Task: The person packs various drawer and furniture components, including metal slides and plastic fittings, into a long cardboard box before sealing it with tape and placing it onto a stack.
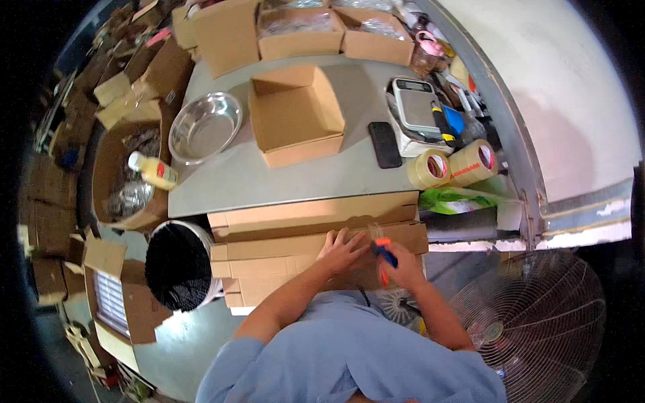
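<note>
A brown cardboard carton point(269, 251) lies before me at the table's near edge, its long flaps running left to right. My left hand point(342, 251) rests on its top with fingers spread, pressing on the cardboard. Just to its right, my right hand point(404, 267) is closed round an orange and dark blue tape dispenser point(383, 243), held over the right part of the carton. A clear strip seems to stand at the dispenser's far end. The hand hides part of the tool.
On the grey table point(222, 188) stand an open box point(306, 149), a steel bowl point(207, 127), a phone point(384, 144), a scale point(416, 107) and tape rolls point(428, 169). Left are a plastic bottle point(153, 170) and a black-lined bin point(178, 265); a large fan point(524, 329) stands right.
</note>
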A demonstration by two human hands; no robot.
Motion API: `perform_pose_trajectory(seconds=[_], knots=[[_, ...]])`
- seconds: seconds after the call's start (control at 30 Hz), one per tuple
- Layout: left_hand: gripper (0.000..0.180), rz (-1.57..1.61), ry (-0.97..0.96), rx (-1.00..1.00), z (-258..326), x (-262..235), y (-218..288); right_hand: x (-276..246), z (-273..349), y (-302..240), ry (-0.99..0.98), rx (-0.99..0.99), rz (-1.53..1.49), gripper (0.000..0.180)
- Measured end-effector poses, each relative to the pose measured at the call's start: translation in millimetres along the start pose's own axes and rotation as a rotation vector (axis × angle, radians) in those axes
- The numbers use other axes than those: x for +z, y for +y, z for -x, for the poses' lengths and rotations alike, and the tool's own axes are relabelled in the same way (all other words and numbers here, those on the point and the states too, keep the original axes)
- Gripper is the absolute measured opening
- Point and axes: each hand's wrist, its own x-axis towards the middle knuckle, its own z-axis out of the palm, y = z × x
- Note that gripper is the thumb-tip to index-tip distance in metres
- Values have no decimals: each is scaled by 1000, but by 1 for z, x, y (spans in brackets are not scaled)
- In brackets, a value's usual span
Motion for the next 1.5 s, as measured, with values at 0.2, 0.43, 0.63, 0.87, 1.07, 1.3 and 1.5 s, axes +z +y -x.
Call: perform_pose_trajectory(seconds=[0.2,0.43,0.63,0.87,1.07,1.3,1.5], knots=[[60,-17,0,1,-2,-2,2,15,52,22,-67,34,-68,46],[67,-102,-3,6,-16,-1,3,47,42,77,-90,286,-566,37],[84,-162,77,2,-60,19,38,61,67,64,-31,353,-728,35],[101,-153,-45,-141,-70,18,39,64,81,14,85,134,-230,42],[78,-29,-160,-149,61,-43,-37,82,64,-35,-49,17,-37,43],[56,-22,-14,-211,218,-64,-134,112,-35,-188,-56,-217,-331,33],[54,51,81,-147,234,-48,-146,165,-84,-242,-96,38,27,38]])
